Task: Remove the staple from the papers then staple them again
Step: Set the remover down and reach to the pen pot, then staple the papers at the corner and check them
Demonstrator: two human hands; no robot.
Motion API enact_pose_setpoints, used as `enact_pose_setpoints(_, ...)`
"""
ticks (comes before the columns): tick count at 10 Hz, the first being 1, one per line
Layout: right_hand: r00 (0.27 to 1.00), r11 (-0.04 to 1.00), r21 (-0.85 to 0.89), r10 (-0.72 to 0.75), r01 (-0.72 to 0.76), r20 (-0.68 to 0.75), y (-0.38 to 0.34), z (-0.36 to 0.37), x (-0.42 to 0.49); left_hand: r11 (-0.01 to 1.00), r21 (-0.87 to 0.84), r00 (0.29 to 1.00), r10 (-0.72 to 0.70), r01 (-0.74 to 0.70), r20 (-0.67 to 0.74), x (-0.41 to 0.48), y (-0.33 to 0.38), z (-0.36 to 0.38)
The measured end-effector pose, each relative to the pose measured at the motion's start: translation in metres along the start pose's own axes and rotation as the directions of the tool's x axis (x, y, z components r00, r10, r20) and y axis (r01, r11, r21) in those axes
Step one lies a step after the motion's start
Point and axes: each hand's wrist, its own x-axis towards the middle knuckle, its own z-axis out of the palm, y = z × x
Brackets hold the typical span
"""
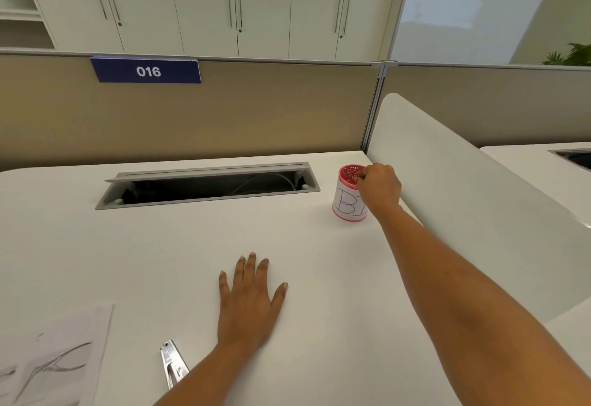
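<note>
My right hand (380, 186) reaches to the far right of the desk, its fingertips pinched together over the mouth of a red cup (346, 205). The cup wears a white paper label with blue letters and holds small bits. Whether a staple sits between the fingertips is too small to tell. My left hand (248, 306) lies flat on the white desk, palm down, fingers spread, holding nothing. The papers (54, 354), with a grey sketch on top, lie at the near left corner. A shiny metal stapling tool (171, 362) lies beside my left forearm, partly hidden by it.
An open grey cable hatch (208, 186) is set into the back of the white desk (160, 245). A beige partition (224, 111) with a blue "016" sign stands behind it. A white curved divider (447, 181) borders the desk on the right, close to the cup.
</note>
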Motion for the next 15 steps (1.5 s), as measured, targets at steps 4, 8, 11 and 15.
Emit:
enact_pose_setpoints(4,0.986,0.976,0.2,0.11,-0.083,-0.124,-0.004,-0.005,-0.005,1.0,-0.005,1.0,-0.002,0.002,0.007,0.0,0.001,-0.001)
enact_pose_setpoints(8,0.991,0.905,0.425,0.072,-0.018,-0.11,-0.026,-0.022,-0.058,1.0,-0.006,0.997,0.019,-0.018,0.081,0.001,0.0,-0.005)
enact_pose_setpoints(11,0.99,0.868,0.495,-0.097,0.036,0.099,-0.069,-0.011,-0.168,0.993,-0.095,0.989,0.078,-0.066,0.129,-0.02,-0.014,-0.036)
enact_pose_setpoints(15,0.881,0.779,0.627,-0.313,0.024,0.355,-0.161,-0.007,-0.306,0.975,-0.224,1.0,0.006,-0.008,-0.012,-0.083,-0.116,-0.086)
